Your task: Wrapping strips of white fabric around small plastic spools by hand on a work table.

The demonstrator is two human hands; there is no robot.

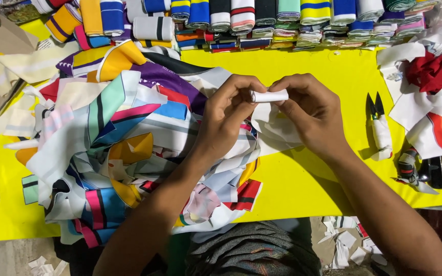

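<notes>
You've got a small white fabric strip (269,96) rolled into a tight little tube, pinched from both ends above the yellow table (308,189). Your left hand (226,115) grips one end with thumb and fingertips curled in narrow, and your right hand (310,112) clamps the other end the same way. Under your left arm sits a big floppy heap of fabric scraps (124,153) (smooth, glossy stuff in stripes and colour blocks). Folded ribbed collars (262,23) line the far edge in neat rolls, and small thread snips (377,122) with pointed black blades lie just right of your hand.
</notes>
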